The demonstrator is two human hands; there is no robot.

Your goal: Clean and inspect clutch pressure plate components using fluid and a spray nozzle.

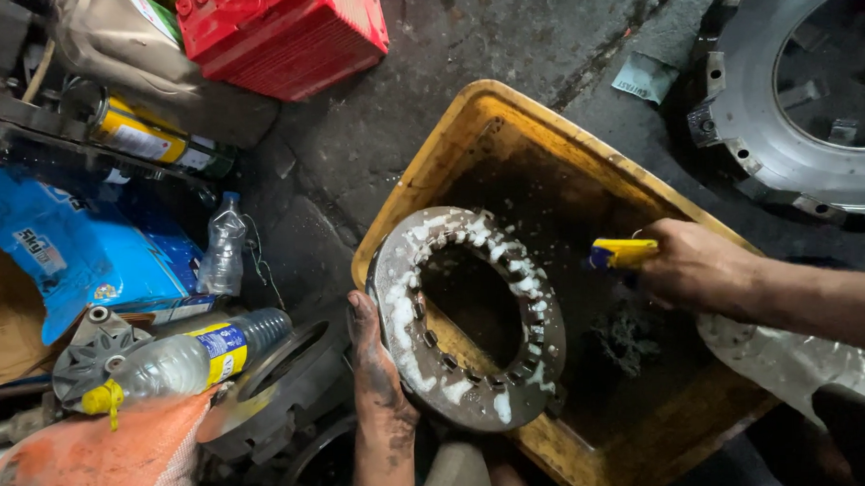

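The left hand [377,369] grips the near-left edge of a metal ring plate [466,318], holding it tilted over the left part of a yellow tub [430,162] of dark liquid. The right hand [694,264], to the right, is closed around a yellow-handled brush [623,253]. Judging by the white suds covering the ring's far and left face, scrubbing looks well underway, with rinsing left.

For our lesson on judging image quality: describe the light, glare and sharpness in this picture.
Head view: dim light overall; tray interior falls into deep shadow; glare on the metal housing top right; ring and left hand sharp; edges bend from the wide lens.
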